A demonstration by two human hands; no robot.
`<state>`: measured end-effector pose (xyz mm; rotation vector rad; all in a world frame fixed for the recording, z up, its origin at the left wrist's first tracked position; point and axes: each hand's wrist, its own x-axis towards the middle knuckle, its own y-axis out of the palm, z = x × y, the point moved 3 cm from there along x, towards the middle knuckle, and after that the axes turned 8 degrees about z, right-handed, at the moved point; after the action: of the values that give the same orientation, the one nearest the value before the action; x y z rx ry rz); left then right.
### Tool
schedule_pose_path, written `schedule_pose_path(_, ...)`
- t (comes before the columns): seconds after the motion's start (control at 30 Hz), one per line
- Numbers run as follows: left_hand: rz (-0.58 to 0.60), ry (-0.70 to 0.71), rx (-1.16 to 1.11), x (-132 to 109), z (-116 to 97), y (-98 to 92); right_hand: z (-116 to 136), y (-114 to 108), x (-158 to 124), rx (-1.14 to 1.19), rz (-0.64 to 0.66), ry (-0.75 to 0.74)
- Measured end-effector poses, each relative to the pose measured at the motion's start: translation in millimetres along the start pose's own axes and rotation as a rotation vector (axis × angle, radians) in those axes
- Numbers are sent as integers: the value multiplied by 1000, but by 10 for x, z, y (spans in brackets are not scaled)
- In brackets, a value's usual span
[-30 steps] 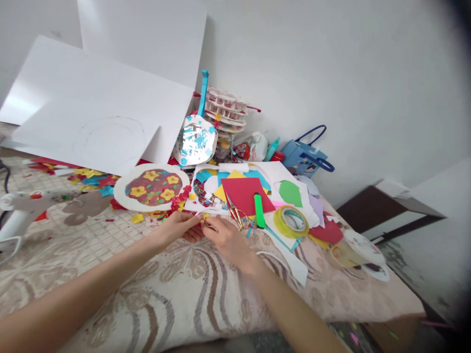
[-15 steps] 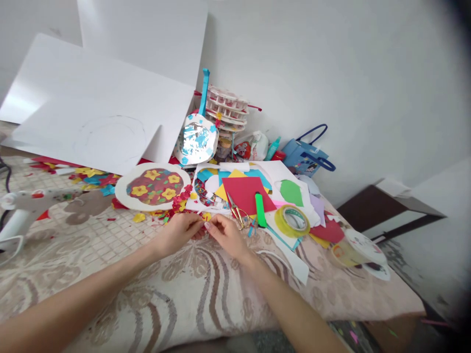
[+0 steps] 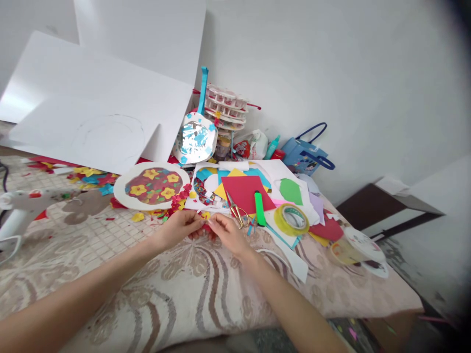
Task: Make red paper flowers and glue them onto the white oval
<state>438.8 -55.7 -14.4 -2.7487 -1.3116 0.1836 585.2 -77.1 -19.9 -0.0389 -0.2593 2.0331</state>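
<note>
My left hand and my right hand meet over the patterned cloth, fingertips pinched together on a small red paper scrap. Just beyond them lie red and yellow paper bits and a strip of red paper flowers. A white oval plate decorated with yellow flowers on red lies to the upper left. Small scissors and a green marker rest on a red paper sheet just right of my right hand.
A yellow tape roll, coloured paper cut-outs and a white sheet crowd the right side. Large white boards lean at the back left. A foil-covered plate, stacked trays and a blue bag stand by the wall. A glue gun lies far left.
Both hands stayed together at the same spot, the fingers shifting slightly on the small red scrap. The view moved a little.
</note>
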Motion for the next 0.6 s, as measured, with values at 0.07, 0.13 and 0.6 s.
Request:
schedule_pose_path(0.07,14,17,13,-16,-20,22,6,1,-7,13,11,13)
schedule_pose_path(0.13,59,10,-35,-27,-32,52,23,1,-16,7,25,0)
schedule_pose_path(0.6,61,-76,-344,-2,-10,4,19,-52,-2,223,-89,-32)
